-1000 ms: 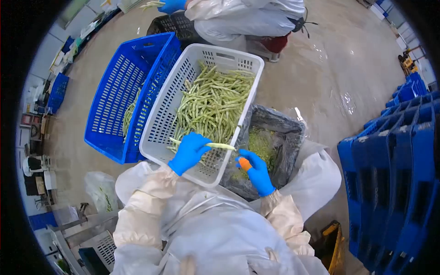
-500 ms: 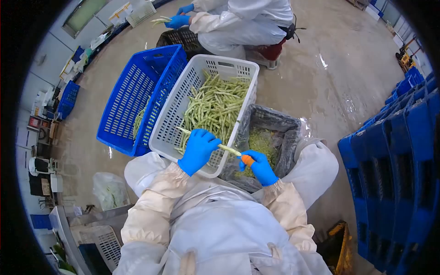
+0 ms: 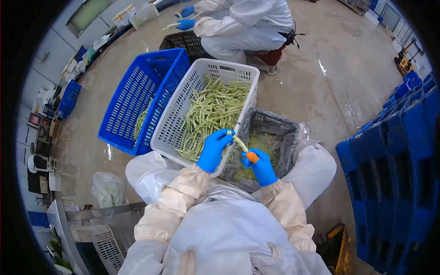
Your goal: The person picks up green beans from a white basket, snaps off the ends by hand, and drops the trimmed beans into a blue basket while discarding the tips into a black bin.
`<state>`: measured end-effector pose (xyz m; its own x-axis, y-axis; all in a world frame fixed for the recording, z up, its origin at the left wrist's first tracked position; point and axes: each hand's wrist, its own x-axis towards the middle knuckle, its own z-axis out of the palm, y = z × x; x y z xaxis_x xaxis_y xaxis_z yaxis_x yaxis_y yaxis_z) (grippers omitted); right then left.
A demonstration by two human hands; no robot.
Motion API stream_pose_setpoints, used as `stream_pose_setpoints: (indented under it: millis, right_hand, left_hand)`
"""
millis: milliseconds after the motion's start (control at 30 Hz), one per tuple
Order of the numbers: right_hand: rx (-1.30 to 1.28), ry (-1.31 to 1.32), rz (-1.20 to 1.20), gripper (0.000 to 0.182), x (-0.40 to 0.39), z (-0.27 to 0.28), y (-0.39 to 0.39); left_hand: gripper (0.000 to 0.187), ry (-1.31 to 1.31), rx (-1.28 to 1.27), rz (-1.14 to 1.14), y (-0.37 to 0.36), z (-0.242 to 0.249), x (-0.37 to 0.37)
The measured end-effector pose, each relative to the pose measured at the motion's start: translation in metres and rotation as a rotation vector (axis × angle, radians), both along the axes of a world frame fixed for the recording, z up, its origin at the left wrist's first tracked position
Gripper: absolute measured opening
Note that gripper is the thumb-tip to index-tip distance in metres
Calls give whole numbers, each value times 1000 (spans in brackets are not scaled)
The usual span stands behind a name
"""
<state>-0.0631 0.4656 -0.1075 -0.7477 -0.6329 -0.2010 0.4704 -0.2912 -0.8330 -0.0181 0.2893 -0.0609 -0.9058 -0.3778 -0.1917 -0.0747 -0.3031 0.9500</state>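
My left hand (image 3: 213, 150), in a blue glove, pinches one end of a pale green bean (image 3: 240, 144) above the right wall of the white basket (image 3: 158, 137). The bean's other end meets my right hand (image 3: 259, 166), also blue-gloved and closed. Something orange (image 3: 252, 157) covers a fingertip or sits in that hand; which one I cannot tell. Many green beans (image 3: 213, 110) lie in the white basket. Below my right hand stands a bin lined with dark plastic (image 3: 288, 123), with green scraps (image 3: 261, 146) inside.
A blue basket (image 3: 123, 107) with some beans stands left of the white one. Ahead, a co-worker in white (image 3: 256, 23) sits near a dark crate (image 3: 176, 40), holding beans in gloved hands. Blue pallets (image 3: 389, 169) are stacked at right. A plastic bag (image 3: 109, 189) lies at left.
My left hand has moved right, nearer my right hand, and now grips the bean's end. The long bean piece that stuck out beyond my left hand no longer shows. The co-worker's hands have shifted slightly.
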Motion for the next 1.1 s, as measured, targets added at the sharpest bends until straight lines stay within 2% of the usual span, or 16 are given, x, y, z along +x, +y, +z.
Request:
stream_pose_setpoints:
  millis: [133,300,367,433,467,500,567,633,700,767,800,900,933,1000,1067,1100]
  right_hand:
    - [-15,-50,-31,22,-5,5,5]
    - [-49,43,-72,21,-12,7,9]
    - [-286,-55,-194,21,-20,1,16]
    - [-344,-89,-294,17,-30,8,28]
    - [-408,-119,-386,13,-32,16,32]
    - [-253,58,-413,14,-31,24,32]
    - [-168,95,-342,15,-30,21,29]
    - [-82,125,-260,16,-26,20,23]
    - [48,305,-84,17,-22,23,18]
    - [26,263,-38,16,-19,21,17]
    - [4,217,10,15,-17,18,17]
    - [-12,174,47,16,-16,17,19]
    - [-20,133,61,16,-15,18,18]
    - [-48,77,44,16,-13,25,18]
    - [-76,19,29,16,-14,22,19]
    - [-249,-44,-92,16,-18,17,22]
  left_hand:
    - [20,25,185,58,-10,21,-10]
    - [17,26,61,-115,-29,8,-12]
    - [15,237,375,97,-48,1,-11]
    - [20,288,444,375,-82,12,-9]
    - [20,288,446,371,-99,14,-5]
    - [20,276,228,405,-116,18,0]
    - [18,123,-192,417,-110,30,4]
    - [23,106,-348,163,-53,43,-3]
    - [30,303,-884,-205,-22,31,-8]
    - [32,406,-998,-299,10,16,-13]
    - [32,414,-991,-302,15,7,-11]
    - [23,24,-422,-451,23,-7,-10]
    - [23,23,-423,-450,22,-10,-9]
    - [12,-30,-99,-379,20,0,-5]
    - [10,-13,-79,-253,5,16,-3]
    - [9,8,-59,-129,-6,22,-3]
